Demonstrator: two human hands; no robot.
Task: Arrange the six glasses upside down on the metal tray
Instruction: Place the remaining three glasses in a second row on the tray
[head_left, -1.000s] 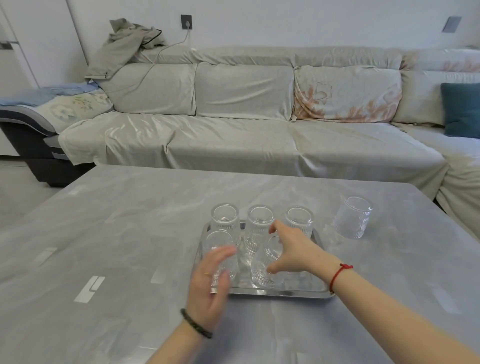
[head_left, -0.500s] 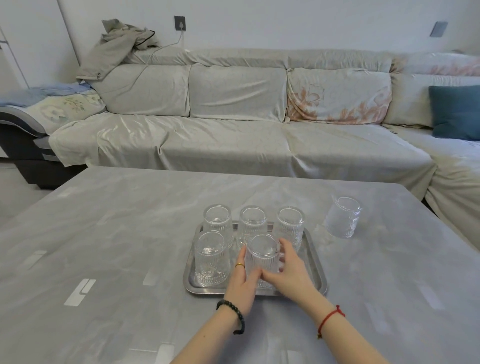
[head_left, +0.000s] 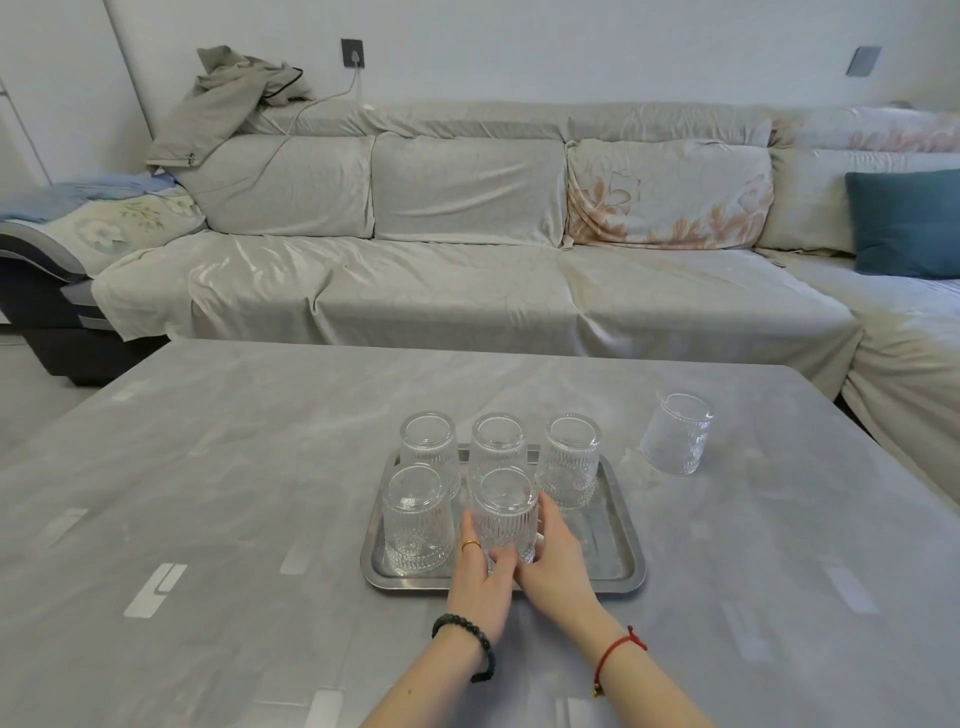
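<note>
A metal tray (head_left: 621, 558) lies on the grey table. Several ribbed clear glasses stand upside down on it: three in the back row (head_left: 428, 449) (head_left: 497, 447) (head_left: 571, 460), one at the front left (head_left: 415, 519) and one at the front middle (head_left: 505, 512). My left hand (head_left: 480, 577) and my right hand (head_left: 556, 564) wrap around the base of the front middle glass from both sides. The tray's front right spot holds nothing. Another glass (head_left: 675, 441) stands on the table to the right of the tray, mouth up as far as I can tell.
The table (head_left: 208, 493) has pale rectangular marks on its surface. A long covered sofa (head_left: 467, 270) runs behind it and wraps down the right side, with a teal cushion (head_left: 904, 223). A jacket (head_left: 228, 98) lies on the sofa's back left corner.
Both hands have closed in on the front middle glass and now hold it standing on the tray. The view has shifted slightly.
</note>
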